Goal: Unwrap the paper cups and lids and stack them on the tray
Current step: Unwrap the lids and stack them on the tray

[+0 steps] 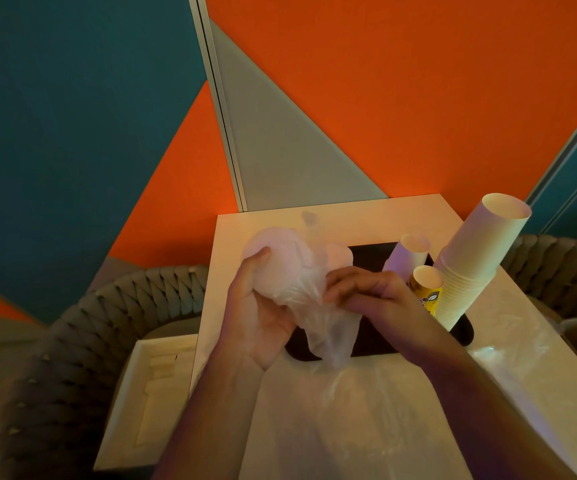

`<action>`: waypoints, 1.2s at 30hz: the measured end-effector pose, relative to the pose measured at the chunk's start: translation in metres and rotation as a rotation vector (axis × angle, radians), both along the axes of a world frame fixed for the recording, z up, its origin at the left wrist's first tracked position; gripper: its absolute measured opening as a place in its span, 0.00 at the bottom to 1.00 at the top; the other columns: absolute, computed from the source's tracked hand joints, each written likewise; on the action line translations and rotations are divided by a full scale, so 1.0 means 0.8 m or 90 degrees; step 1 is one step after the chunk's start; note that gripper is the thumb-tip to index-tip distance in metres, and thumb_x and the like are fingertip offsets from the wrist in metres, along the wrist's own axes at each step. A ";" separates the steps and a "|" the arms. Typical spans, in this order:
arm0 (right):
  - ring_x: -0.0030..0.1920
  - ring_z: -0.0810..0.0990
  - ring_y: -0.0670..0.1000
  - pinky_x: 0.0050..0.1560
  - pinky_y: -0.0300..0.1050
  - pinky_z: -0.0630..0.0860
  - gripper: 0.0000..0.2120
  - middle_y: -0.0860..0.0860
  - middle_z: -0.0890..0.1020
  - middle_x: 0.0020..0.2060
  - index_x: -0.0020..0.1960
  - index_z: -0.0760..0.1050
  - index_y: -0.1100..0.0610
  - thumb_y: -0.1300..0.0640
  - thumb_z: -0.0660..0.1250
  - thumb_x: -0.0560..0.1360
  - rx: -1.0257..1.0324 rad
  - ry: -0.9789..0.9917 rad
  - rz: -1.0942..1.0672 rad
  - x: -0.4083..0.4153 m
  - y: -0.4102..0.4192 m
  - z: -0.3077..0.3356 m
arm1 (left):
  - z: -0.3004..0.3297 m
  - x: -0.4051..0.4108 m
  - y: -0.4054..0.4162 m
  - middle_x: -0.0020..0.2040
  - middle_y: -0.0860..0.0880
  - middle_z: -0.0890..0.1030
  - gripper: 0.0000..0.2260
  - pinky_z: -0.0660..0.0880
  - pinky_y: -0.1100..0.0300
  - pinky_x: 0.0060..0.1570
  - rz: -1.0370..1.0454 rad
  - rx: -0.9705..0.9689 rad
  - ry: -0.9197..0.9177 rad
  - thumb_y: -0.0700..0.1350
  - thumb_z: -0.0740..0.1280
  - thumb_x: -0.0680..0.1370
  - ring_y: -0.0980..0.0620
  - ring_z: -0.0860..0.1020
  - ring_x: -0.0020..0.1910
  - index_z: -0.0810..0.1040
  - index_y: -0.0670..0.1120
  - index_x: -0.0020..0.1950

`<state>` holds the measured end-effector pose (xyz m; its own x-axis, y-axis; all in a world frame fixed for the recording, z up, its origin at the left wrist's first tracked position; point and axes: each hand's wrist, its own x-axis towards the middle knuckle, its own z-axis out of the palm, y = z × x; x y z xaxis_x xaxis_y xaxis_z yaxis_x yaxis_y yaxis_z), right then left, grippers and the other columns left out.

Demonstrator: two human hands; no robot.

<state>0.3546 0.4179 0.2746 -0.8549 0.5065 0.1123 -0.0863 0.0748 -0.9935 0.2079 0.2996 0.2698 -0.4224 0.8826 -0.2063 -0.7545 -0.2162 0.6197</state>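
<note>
Lids [273, 265] are gripped by the left hand [259, 323] above the tray's [373, 252] left edge while the wrapper [328, 330] is pinched by the right hand [366, 292], seemingly for stripping.

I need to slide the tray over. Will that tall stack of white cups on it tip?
Probably, if jolted. The tall cup stack already leans toward the right, well beyond the edge of the dark tray. Paper cups look light, so little weight steadies it. Its nested rims may keep it together as it falls.
</note>
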 end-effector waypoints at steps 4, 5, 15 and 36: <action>0.62 0.76 0.46 0.53 0.40 0.75 0.13 0.44 0.75 0.60 0.50 0.81 0.43 0.49 0.74 0.66 0.138 -0.013 -0.107 0.002 -0.005 0.016 | 0.001 0.006 -0.002 0.67 0.40 0.78 0.29 0.80 0.49 0.50 0.053 -0.055 0.081 0.53 0.72 0.72 0.41 0.77 0.63 0.73 0.49 0.73; 0.62 0.76 0.48 0.52 0.40 0.75 0.19 0.43 0.73 0.63 0.55 0.78 0.42 0.49 0.77 0.66 0.202 -0.001 -0.126 0.001 -0.009 0.019 | 0.000 0.007 -0.001 0.68 0.41 0.77 0.31 0.80 0.48 0.51 0.074 -0.069 0.113 0.53 0.74 0.71 0.41 0.77 0.65 0.73 0.51 0.73; 0.51 0.83 0.44 0.51 0.43 0.79 0.09 0.45 0.85 0.46 0.45 0.85 0.57 0.68 0.74 0.70 0.478 0.080 -0.114 -0.005 -0.038 -0.010 | 0.010 0.013 -0.012 0.61 0.40 0.81 0.24 0.78 0.46 0.53 0.050 -0.049 -0.007 0.58 0.62 0.79 0.40 0.78 0.59 0.75 0.48 0.71; 0.40 0.83 0.49 0.45 0.47 0.81 0.05 0.45 0.84 0.41 0.50 0.81 0.48 0.56 0.74 0.76 0.153 -0.051 -0.124 -0.017 -0.013 0.012 | -0.007 0.033 -0.018 0.56 0.59 0.79 0.15 0.75 0.47 0.64 0.200 -0.241 0.388 0.50 0.73 0.76 0.53 0.76 0.60 0.76 0.65 0.59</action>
